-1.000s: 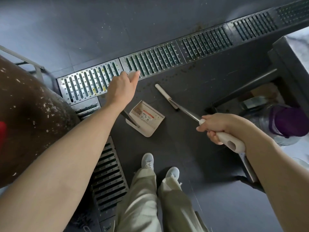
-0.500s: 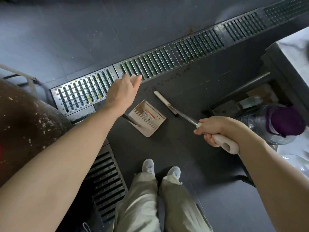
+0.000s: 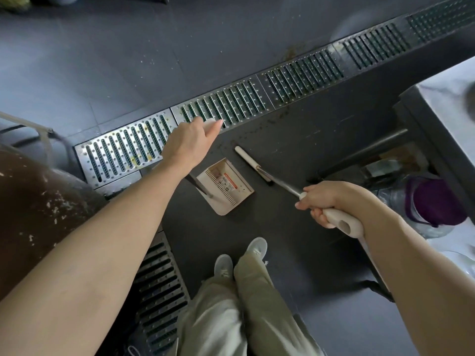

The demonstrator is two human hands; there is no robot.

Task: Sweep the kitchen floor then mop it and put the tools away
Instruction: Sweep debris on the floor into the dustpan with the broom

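Gripping the dustpan handle (image 3: 210, 122), the left hand (image 3: 189, 145) stands the empty dustpan (image 3: 226, 186), its red label unreadable, while right hand (image 3: 325, 201) fingers wrap the broom (image 3: 257, 165) handle.

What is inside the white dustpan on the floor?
The dustpan shows a comb of teeth and a red-and-white label inside. No pile of dirt is plainly visible. The left hand and forearm cover its handle's upper part.

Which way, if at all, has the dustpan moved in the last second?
Yes, slightly: the dustpan has shifted right along the long drain grate and a little nearer to it.
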